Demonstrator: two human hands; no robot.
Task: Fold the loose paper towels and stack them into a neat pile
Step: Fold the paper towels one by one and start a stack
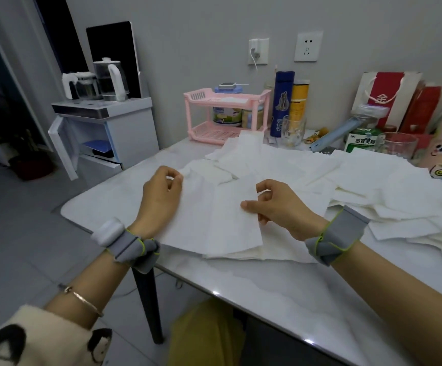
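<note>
Paper towel (214, 220) stretched between my hands over the near left part of the white table (280, 294): my left hand (159, 196) pinches its far left corner, my right hand (280, 204) pinches its right edge. Loose towels (359, 175) lie spread behind and to the right.

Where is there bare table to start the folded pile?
Bare marble runs along the table's near edge, in front of the held towel. A smaller patch lies at the far left corner, near the pink rack. Loose towels cover the middle and right; mugs and a green box crowd the back.
</note>
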